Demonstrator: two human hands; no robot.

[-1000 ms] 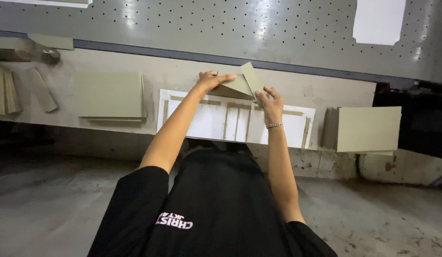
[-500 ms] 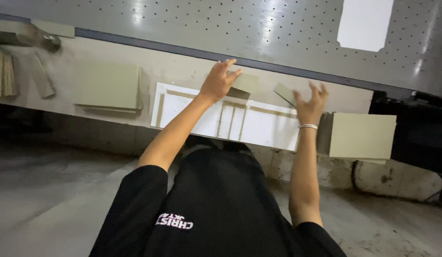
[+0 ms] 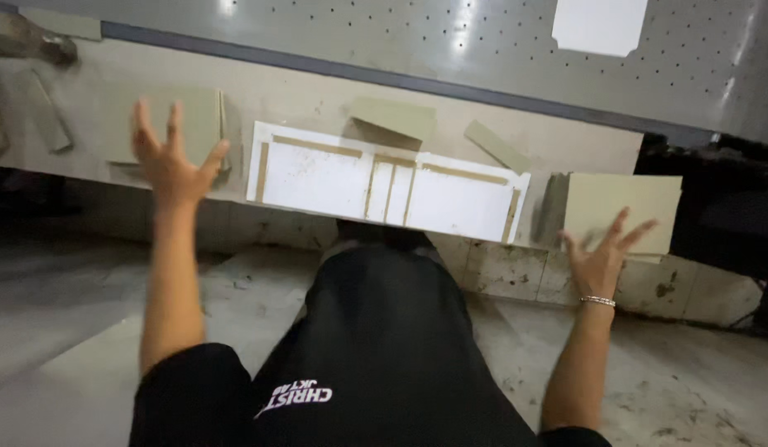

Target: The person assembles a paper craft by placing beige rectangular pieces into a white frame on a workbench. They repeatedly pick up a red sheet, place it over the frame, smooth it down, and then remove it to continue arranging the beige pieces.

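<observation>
The perforated grey metal panel (image 3: 384, 41) runs across the far side, well beyond both hands, and the long worktable (image 3: 318, 99) lies under it. Between the hands, nearer the body, sits the white sheet with board strips laid on it (image 3: 384, 182), its long axis running left to right. Two loose grey board offcuts (image 3: 400, 122) lie just past its far edge.

The stack of grey boards on the right (image 3: 620, 207) lies directly ahead of the right hand (image 3: 603, 252), which is raised with fingers spread wide and grips nothing; whether the fingertips touch the stack cannot be told. This hand is the nearer one to that stack by far. The left hand (image 3: 173, 157) is also fully spread and empty, lifted in front of the other stack of grey boards (image 3: 194, 124), which shows just behind its fingers. The white sheet's left end lies just to the right of this hand
</observation>
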